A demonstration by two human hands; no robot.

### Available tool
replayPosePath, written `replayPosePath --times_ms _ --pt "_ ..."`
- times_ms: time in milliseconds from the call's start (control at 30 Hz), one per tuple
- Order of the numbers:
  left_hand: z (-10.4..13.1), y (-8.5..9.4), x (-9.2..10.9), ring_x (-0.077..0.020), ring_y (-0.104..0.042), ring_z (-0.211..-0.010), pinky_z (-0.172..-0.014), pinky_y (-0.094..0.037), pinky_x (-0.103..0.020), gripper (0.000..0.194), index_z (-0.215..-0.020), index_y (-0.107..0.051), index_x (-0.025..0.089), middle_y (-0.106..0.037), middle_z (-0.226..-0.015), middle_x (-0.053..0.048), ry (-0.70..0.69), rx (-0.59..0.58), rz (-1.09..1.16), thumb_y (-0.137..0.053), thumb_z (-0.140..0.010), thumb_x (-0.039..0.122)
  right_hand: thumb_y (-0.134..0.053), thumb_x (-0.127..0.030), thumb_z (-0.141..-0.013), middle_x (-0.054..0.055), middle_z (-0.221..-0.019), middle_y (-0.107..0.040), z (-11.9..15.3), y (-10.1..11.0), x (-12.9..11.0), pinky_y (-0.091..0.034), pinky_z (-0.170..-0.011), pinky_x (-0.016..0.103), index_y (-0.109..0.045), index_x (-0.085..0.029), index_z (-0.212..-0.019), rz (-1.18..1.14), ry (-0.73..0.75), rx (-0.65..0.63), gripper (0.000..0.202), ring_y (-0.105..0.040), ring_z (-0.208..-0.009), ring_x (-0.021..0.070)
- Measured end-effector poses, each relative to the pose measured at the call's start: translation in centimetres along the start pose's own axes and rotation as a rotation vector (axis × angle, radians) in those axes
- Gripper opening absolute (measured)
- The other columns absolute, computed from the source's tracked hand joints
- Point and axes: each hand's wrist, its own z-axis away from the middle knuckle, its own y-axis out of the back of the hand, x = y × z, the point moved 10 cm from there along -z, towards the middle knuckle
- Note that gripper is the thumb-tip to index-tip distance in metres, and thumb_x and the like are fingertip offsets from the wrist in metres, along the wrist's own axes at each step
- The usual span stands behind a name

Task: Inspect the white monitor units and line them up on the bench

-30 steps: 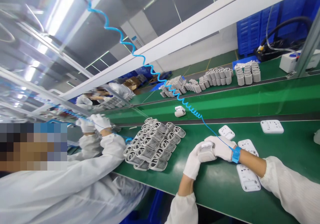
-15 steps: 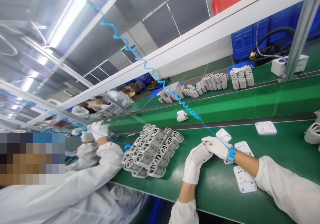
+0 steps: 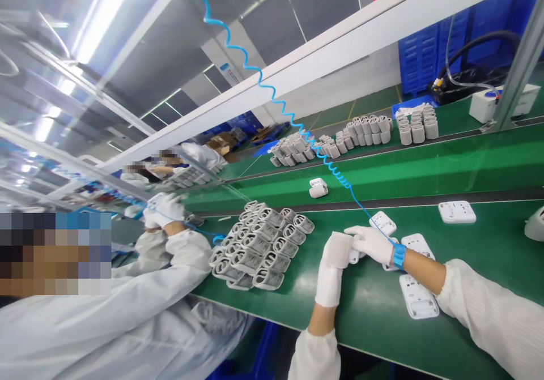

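Cuff (image 3: 341,250) held in left hand (image 3: 328,268), away from the cuff pile (image 3: 259,244), above the surface (image 3: 365,312); long axis looks near upright. Right hand (image 3: 370,244) on cuff's side away from the pile, fingertips at its top edge, can't tell if gripping. Left hand nearer pile. Versus half a second ago: cuff straighter, was slanted.

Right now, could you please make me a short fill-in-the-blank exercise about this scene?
1. The left hand, holding a pale rolled cuff, wears a white ____.
2. The wrist strap next to the right hand is coloured ____.
3. The pile of grey cuffs lies to the ____ of both hands.

Missing words: glove; blue; left.
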Motion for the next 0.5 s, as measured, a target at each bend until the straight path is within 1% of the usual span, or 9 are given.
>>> replayPosePath --times_ms 67,100,167,200,267,333,367,433,500 --pt "0.7 -0.6 1.2 -0.0378 -0.053 -0.158 -0.134 -0.04 -0.053 0.09 -0.158 -0.057 0.025 -0.059 -0.165 -0.018 -0.079 -0.018 -0.154 -0.089 -0.084 0.063 -0.071 -0.042 -0.111 0.011 -0.141 -0.069 -1.5 -0.3 0.1 -0.065 -0.102 0.046 -0.071 -0.021 -0.136 -0.009 -0.017 0.008 0.033 -0.071 -0.119 0.0278" --pt "1.1 -1.0 1.9 -0.0369 -0.049 -0.161 -0.136 -0.037 -0.052 0.097 -0.164 -0.05 0.028 -0.053 -0.171 -0.017 -0.126 -0.037 -0.191 -0.091 -0.082 0.06 -0.072 -0.042 -0.111 0.011 -0.141 -0.069 -2.0 -0.4 0.2 -0.065 -0.102 0.047 -0.071 -0.02 -0.136 -0.013 -0.026 0.011 0.034 -0.071 -0.119 0.0279" --pt "2.1 -1.6 3.6 -0.0374 -0.045 -0.164 -0.135 -0.039 -0.05 0.109 -0.171 -0.038 0.03 -0.043 -0.178 -0.017 -0.232 -0.066 -0.21 -0.094 -0.081 0.057 -0.072 -0.042 -0.11 0.01 -0.14 -0.069 -2.5 -0.4 0.4 -0.065 -0.101 0.047 -0.07 -0.019 -0.136 -0.024 -0.04 0.012 0.035 -0.072 -0.118 0.0284" --pt "2.6 -1.6 4.3 -0.0386 -0.046 -0.163 -0.133 -0.042 -0.05 0.111 -0.172 -0.036 0.029 -0.042 -0.178 -0.019 -0.278 -0.066 -0.211 -0.094 -0.081 0.058 -0.073 -0.043 -0.11 0.01 -0.139 -0.069 -2.6 -0.4 0.5 -0.065 -0.1 0.047 -0.071 -0.019 -0.136 -0.03 -0.046 0.01 0.035 -0.072 -0.118 0.0288" --pt "3.2 -1.3 5.3 -0.0415 -0.052 -0.157 -0.129 -0.047 -0.052 0.107 -0.168 -0.042 0.026 -0.049 -0.171 -0.021 -0.339 -0.057 -0.242 -0.094 -0.08 0.059 -0.072 -0.043 -0.11 0.009 -0.137 -0.07 -2.5 -0.4 0.7 -0.066 -0.099 0.046 -0.071 -0.019 -0.134 -0.042 -0.056 -0.002 0.034 -0.072 -0.116 0.0283" --pt "3.4 -0.9 5.8 -0.0428 -0.058 -0.15 -0.126 -0.049 -0.054 0.097 -0.159 -0.053 0.023 -0.059 -0.16 -0.02 -0.366 -0.036 -0.318 -0.095 -0.079 0.058 -0.073 -0.042 -0.11 0.009 -0.135 -0.071 -2.4 -0.5 0.9 -0.066 -0.097 0.045 -0.071 -0.019 -0.133 -0.054 -0.066 -0.019 0.033 -0.073 -0.114 0.0277" --pt "3.5 -0.8 5.9 -0.0427 -0.06 -0.148 -0.126 -0.049 -0.055 0.092 -0.156 -0.056 0.023 -0.061 -0.156 -0.019 -0.382 -0.021 -0.362 -0.095 -0.079 0.057 -0.073 -0.042 -0.11 0.009 -0.135 -0.071 -2.3 -0.6 1.0 -0.067 -0.096 0.044 -0.071 -0.019 -0.133 -0.059 -0.07 -0.027 0.033 -0.073 -0.113 0.0271" --pt "3.6 -0.5 6.3 -0.0423 -0.06 -0.146 -0.127 -0.047 -0.057 0.086 -0.152 -0.059 0.023 -0.062 -0.153 -0.019 -0.423 0.018 -0.431 -0.095 -0.08 0.053 -0.073 -0.042 -0.11 0.01 -0.133 -0.071 -2.4 -0.8 1.3 -0.067 -0.094 0.044 -0.071 -0.018 -0.134 -0.07 -0.079 -0.035 0.034 -0.073 -0.111 0.0259" --pt "3.6 -0.4 6.4 -0.0422 -0.059 -0.148 -0.128 -0.046 -0.057 0.091 -0.157 -0.056 0.024 -0.061 -0.155 -0.019 -0.441 0.044 -0.433 -0.095 -0.08 0.054 -0.073 -0.042 -0.11 0.01 -0.13 -0.072 -2.5 -0.9 1.5 -0.067 -0.092 0.042 -0.07 -0.017 -0.134 -0.081 -0.086 -0.032 0.035 -0.074 -0.107 0.0242"
